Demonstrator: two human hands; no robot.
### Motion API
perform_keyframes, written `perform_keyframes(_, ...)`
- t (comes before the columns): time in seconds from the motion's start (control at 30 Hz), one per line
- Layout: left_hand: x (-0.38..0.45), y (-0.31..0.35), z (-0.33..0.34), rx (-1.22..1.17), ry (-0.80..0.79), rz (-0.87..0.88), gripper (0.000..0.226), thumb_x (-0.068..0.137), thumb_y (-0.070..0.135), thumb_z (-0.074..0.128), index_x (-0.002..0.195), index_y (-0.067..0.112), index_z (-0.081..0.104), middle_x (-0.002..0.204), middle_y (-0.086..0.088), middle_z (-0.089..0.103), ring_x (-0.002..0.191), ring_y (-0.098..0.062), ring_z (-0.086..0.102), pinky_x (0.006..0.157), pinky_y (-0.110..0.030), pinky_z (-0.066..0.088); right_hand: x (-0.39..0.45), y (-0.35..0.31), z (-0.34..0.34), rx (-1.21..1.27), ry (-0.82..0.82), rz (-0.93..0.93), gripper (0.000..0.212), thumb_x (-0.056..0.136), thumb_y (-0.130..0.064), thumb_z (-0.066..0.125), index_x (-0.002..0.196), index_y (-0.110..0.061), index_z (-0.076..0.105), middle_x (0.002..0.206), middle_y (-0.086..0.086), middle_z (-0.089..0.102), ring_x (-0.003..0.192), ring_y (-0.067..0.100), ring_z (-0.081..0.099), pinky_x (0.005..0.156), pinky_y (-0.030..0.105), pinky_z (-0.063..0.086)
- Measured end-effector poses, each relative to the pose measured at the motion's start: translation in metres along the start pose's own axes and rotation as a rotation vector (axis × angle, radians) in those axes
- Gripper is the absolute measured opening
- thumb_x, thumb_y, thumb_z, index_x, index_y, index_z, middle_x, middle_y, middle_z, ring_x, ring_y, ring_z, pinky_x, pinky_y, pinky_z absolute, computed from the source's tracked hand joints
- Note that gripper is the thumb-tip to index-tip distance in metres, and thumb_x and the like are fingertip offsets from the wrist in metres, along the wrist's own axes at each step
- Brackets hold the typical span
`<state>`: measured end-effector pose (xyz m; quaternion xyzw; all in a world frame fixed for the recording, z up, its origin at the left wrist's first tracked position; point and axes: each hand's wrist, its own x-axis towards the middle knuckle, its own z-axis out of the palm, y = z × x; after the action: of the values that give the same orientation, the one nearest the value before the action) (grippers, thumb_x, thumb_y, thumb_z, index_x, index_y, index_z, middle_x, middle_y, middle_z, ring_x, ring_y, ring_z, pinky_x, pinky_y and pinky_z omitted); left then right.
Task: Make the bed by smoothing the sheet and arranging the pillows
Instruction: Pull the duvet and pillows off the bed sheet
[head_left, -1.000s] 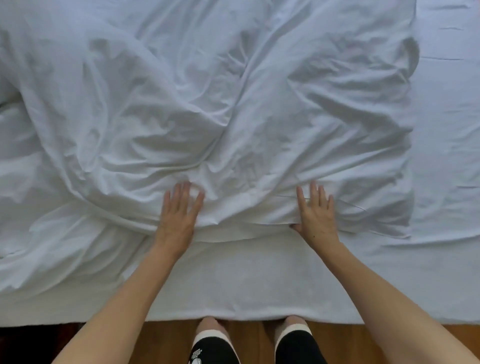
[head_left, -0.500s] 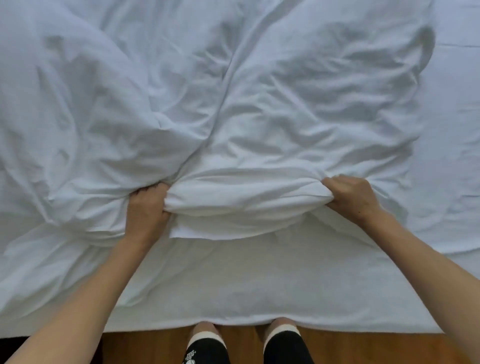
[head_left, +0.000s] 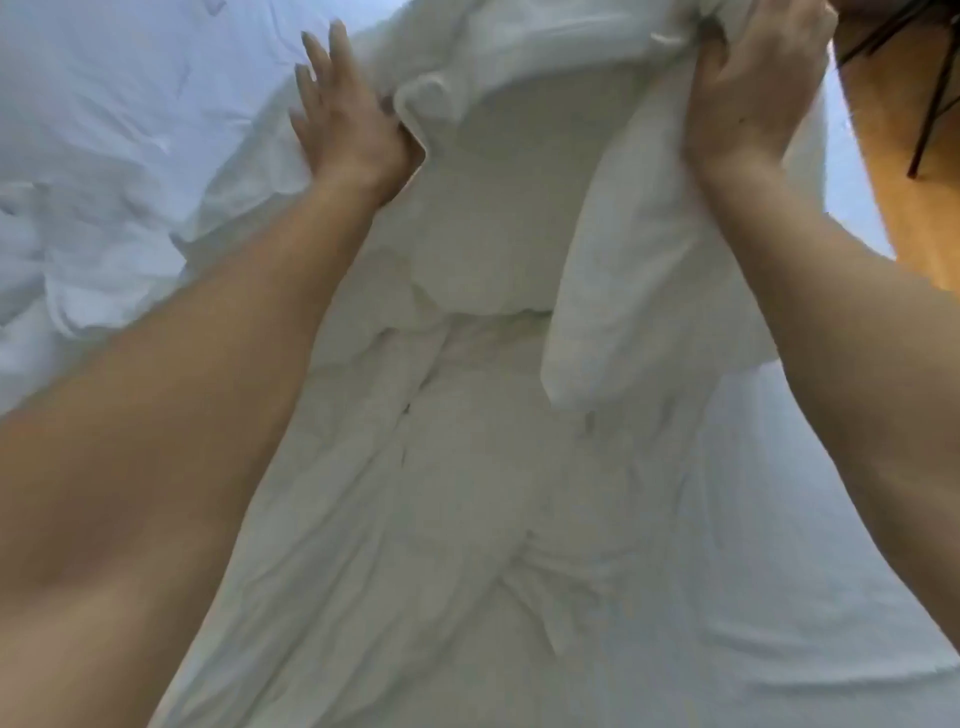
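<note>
A white, crumpled top sheet (head_left: 483, 467) fills most of the head view, and its near edge is lifted high in front of me. My right hand (head_left: 748, 88) is clenched on a bunched fold of that edge at the upper right. My left hand (head_left: 348, 124) is at the upper middle left with its fingers straight and spread. Its thumb pinches a rolled fold of the same sheet. A loose flap (head_left: 613, 270) hangs down between my forearms. No pillow is visible.
More rumpled white bedding (head_left: 104, 171) lies to the left. The flatter under-sheet on the mattress (head_left: 841, 545) shows at the lower right. An orange-brown wooden surface (head_left: 914, 218) and thin dark rods (head_left: 883, 57) sit at the upper right edge.
Both hands gripped the sheet's edge and have since lifted it up and away from the mattress. The view has tilted, so the floor and my feet are out of sight.
</note>
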<state>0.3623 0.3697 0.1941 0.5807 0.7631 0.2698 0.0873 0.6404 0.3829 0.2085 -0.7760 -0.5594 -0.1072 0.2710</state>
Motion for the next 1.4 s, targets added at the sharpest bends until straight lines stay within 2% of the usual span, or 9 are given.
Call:
perform_keyframes(0.13,-0.017,0.005,0.027,0.345,-0.168,0.093,0.093,0.087,0.038,0.053,0.151,0.007,-0.006,0.158,-0.021,-0.009,0.147,-0.034,-0.005,0.117,-0.049,0.0,-0.043,-0.016,0.042,-0.166,-0.394,-0.214,0.09,0.09,-0.051,0.052,0.154,-0.013,0.001,0.159,0.022,0.001,0.148,0.035,-0.002,0.117,0.052,0.0)
perform_keyframes(0.3,-0.13,-0.054,0.098,0.256,-0.209,0.436,0.079,0.077,0.015,0.062,0.148,0.007,0.029,0.153,-0.029,0.018,0.14,-0.044,0.022,0.114,-0.052,0.018,-0.18,0.045,0.102,-0.07,-0.653,-0.191,0.081,0.092,-0.049,0.054,0.154,-0.015,0.013,0.157,0.024,0.011,0.146,0.038,0.008,0.118,0.053,0.008)
perform_keyframes(0.57,-0.366,-0.16,0.161,0.215,-0.65,0.502,0.066,0.076,0.02,0.065,0.136,0.01,0.041,0.142,-0.026,0.04,0.129,-0.04,0.04,0.102,-0.052,0.041,-0.429,0.142,0.094,0.121,-0.827,0.831,0.115,0.075,-0.059,0.071,0.154,-0.012,0.003,0.157,0.019,0.017,0.144,0.033,0.02,0.112,0.045,0.026)
perform_keyframes(0.67,-0.425,-0.168,0.171,0.185,-0.745,0.689,0.057,0.077,0.02,0.047,0.134,0.013,0.044,0.141,-0.021,0.045,0.13,-0.034,0.037,0.103,-0.049,0.039,-0.464,0.139,0.1,0.193,-0.754,0.951,0.121,0.068,-0.058,0.077,0.154,-0.012,0.005,0.154,0.018,0.026,0.14,0.034,0.027,0.112,0.044,0.029)
perform_keyframes(0.83,-0.469,-0.162,0.18,0.187,-0.839,0.589,0.079,0.07,0.016,0.071,0.141,0.012,0.035,0.145,-0.025,0.039,0.136,-0.035,0.037,0.11,-0.047,0.033,-0.468,0.135,0.116,0.062,-0.577,1.308,0.129,0.065,-0.06,0.078,0.153,-0.016,-0.005,0.152,0.021,0.019,0.13,0.04,0.032,0.103,0.047,0.033)
perform_keyframes(1.0,-0.47,-0.177,0.177,0.253,-0.798,0.609,0.083,0.069,0.008,0.067,0.143,0.013,0.032,0.145,-0.024,0.038,0.135,-0.036,0.038,0.109,-0.046,0.035,-0.477,0.134,0.117,0.222,-0.698,1.102,0.123,0.07,-0.054,0.077,0.153,-0.02,-0.007,0.141,0.02,0.04,0.124,0.037,0.045,0.097,0.042,0.042)
perform_keyframes(1.1,-0.472,-0.193,0.167,0.33,-0.784,0.562,0.085,0.067,0.012,0.072,0.144,0.012,0.036,0.148,-0.022,0.035,0.136,-0.034,0.036,0.109,-0.046,0.034,-0.474,0.136,0.106,0.294,-0.784,0.96,0.097,0.086,-0.031,0.068,0.154,-0.027,-0.001,0.111,0.013,0.061,0.102,0.033,0.06,0.081,0.035,0.046)
perform_keyframes(1.23,-0.48,-0.186,0.143,0.349,-0.771,0.55,0.099,0.066,0.027,0.08,0.148,0.014,0.027,0.147,-0.022,0.035,0.133,-0.036,0.04,0.105,-0.047,0.037,-0.465,0.151,0.07,0.349,-0.889,0.736,0.073,0.091,-0.018,0.051,0.154,-0.029,0.014,0.076,0.008,0.053,0.074,0.026,0.055,0.065,0.031,0.042)
perform_keyframes(1.4,-0.513,-0.152,0.113,0.311,-0.756,0.56,0.109,0.07,0.038,0.08,0.151,0.015,0.01,0.153,-0.024,0.022,0.14,-0.036,0.029,0.112,-0.047,0.032,-0.443,0.194,-0.033,0.321,-0.953,0.629,0.064,0.088,-0.014,0.05,0.149,-0.026,0.033,0.088,0.005,0.056,0.081,0.024,0.052,0.07,0.03,0.04)
